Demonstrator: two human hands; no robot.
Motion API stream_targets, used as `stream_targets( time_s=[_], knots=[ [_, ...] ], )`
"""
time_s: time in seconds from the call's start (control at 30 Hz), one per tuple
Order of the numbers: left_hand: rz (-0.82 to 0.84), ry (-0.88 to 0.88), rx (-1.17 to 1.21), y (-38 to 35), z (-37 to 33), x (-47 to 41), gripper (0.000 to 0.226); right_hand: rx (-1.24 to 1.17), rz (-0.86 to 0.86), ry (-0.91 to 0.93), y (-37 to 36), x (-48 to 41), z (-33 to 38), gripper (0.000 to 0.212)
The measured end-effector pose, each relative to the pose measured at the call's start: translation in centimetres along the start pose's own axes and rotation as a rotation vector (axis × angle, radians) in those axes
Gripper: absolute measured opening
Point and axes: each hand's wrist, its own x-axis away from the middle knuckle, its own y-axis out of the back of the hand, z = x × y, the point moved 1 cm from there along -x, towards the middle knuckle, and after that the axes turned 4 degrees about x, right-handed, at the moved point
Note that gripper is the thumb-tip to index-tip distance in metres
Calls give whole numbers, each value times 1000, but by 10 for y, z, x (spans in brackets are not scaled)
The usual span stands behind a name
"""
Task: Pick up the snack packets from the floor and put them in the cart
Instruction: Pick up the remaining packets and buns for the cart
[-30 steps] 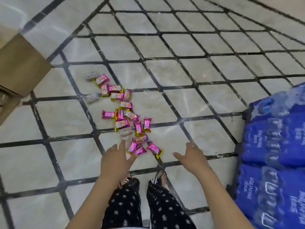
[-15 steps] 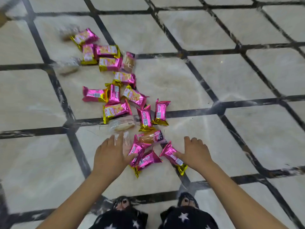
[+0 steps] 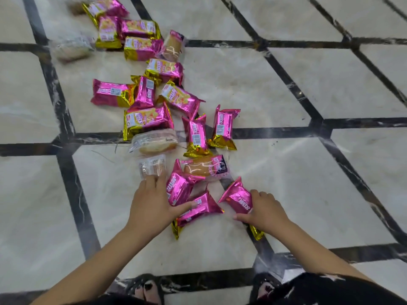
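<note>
Currently we log pickup step: right hand (image 3: 264, 213) pinches nearest pink packet (image 3: 239, 198); left hand (image 3: 152, 208) lies flat, uncurled, atop clear packet (image 3: 152, 167). Other snack packets (image 3: 147, 119) scattered on floor (image 3: 286, 172); cart unseen. Next, we judge: left must close, both lift, cart needs locating.

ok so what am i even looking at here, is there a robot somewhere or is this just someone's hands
No robot: just a person's two bare hands, filmed by one camera worn on the head, looking down. Pink-and-gold snack packets, plus a few clear-wrapped ones, lie scattered on a marble tiled floor. The right hand has its grip round one pink packet. The left hand rests open, fingers touching a clear-wrapped packet, thumb on another pink one.
</note>
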Motion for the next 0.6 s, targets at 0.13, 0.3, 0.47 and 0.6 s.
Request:
stream_targets(
  time_s=[0.13, 0.3, 0.47, 0.6],
  knots=[
    [14, 37, 46, -4, -4, -2, 71, -226, -84, 7, 5, 2, -5, 45],
    [-124, 110, 390, 57, -17, -22, 45, -581, -172, -18, 76, 5, -6, 37],
    [-310, -8, 447, 178, -64, -77, 52, -601, -413, 91, 220, 1, 7, 38],
    [-558, -58, 577, 280, -109, -108, 52, -844, -675, 154, 338, 8, 25, 38]
  ],
)
